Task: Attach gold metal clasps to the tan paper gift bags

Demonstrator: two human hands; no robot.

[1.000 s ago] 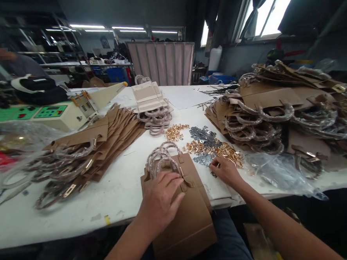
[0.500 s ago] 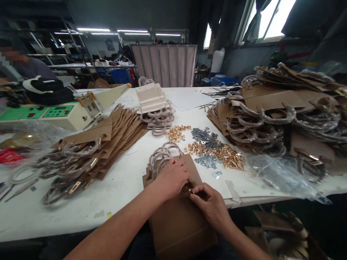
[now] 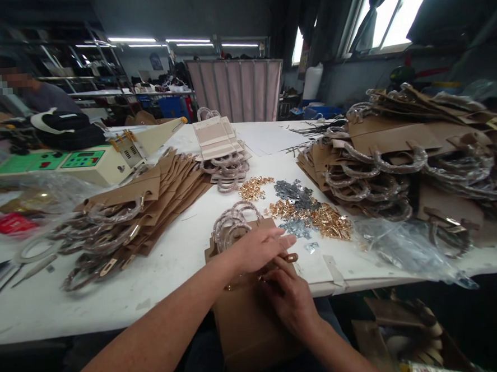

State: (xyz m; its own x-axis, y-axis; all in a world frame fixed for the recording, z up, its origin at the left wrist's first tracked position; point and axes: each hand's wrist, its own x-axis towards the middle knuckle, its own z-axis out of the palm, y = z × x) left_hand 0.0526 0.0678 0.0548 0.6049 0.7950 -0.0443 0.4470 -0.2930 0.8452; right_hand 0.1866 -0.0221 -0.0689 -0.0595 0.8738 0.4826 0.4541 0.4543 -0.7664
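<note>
1. Workshop room with long ceiling lights, steel shelving (image 3: 98, 77) at 11 o'clock, a pleated screen (image 3: 236, 91) at 12 o'clock and bright windows (image 3: 406, 8) at 1 o'clock.
2. Your white tabletop (image 3: 29, 311) spreads out ahead of you, and a seated co-worker (image 3: 49, 97) is at its far side at 10 o'clock.
3. At 10 o'clock, a cream-coloured machine with a green control panel (image 3: 87, 165) sits on the tabletop.
4. You have a large pile of kraft bags with wrapped ring handles (image 3: 368, 150) at 2 o'clock, and a long fanned stack of kraft bags (image 3: 157, 208) at 10 o'clock.
5. A smaller stack of pale bags (image 3: 214, 140) stands at 12 o'clock, and a crumpled clear plastic bag (image 3: 399, 249) lies at 3 o'clock.
6. Directly before you, one kraft paper bag (image 3: 252, 326) hangs over the tabletop edge toward your lap, with its plastic-wrapped ring handles (image 3: 234, 223) at its top.
7. Your left hand (image 3: 261, 250) is open and flat, fingers straight, across the top of that bag.
8. Your right hand (image 3: 289, 307) is curled against the bag below a gold buckle (image 3: 290, 257); you cannot tell whether it grips anything.
9. Loose gold fittings (image 3: 330, 223) and grey metal fittings (image 3: 293, 193) lie scattered at 1 o'clock.
</note>
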